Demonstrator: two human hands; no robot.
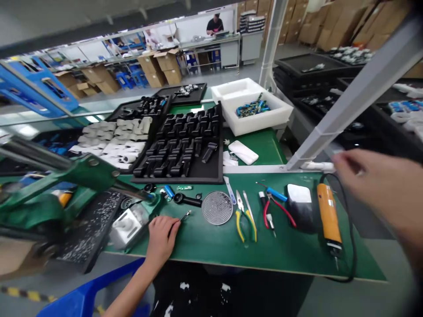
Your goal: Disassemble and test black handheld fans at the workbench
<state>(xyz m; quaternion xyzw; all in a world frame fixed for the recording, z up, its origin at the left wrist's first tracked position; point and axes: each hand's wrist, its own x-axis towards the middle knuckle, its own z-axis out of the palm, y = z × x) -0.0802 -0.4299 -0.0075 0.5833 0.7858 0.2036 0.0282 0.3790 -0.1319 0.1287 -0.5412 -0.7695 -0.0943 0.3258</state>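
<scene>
1. Your left hand [161, 235] rests on the green table [205, 247], left of the round mesh disc [217, 208] and a little nearer to you. Its thumb and forefinger are clamped on a small metal part [186, 215], which points toward the disc.
2. Just right of the disc lie your yellow-and-green pliers [239, 225], with a slim screwdriver beside them.
3. Further right of the disc come red-handled cutters [288, 214], then a dark block with a white top [300, 207].
4. An orange power driver [328, 211] with a black cord lies well right of the disc.
5. Your right hand [373, 176] is raised beyond that driver, far right of the disc. It is blurred; its fingers are curled, but you cannot tell whether they grip anything.
6. Left of the disc, just beside it, lies a black handle-shaped part [191, 201]; a green press [90, 174] stands further left.
7. Behind the disc, slightly left, is a black tray [211, 171] of black parts.
8. Behind the disc, to the right, sit a white flat case [243, 152] and, beyond it, a white foam box [264, 127] holding blue pieces.
9. Far behind the disc, a person in dark clothing [214, 26] is at another table.
</scene>
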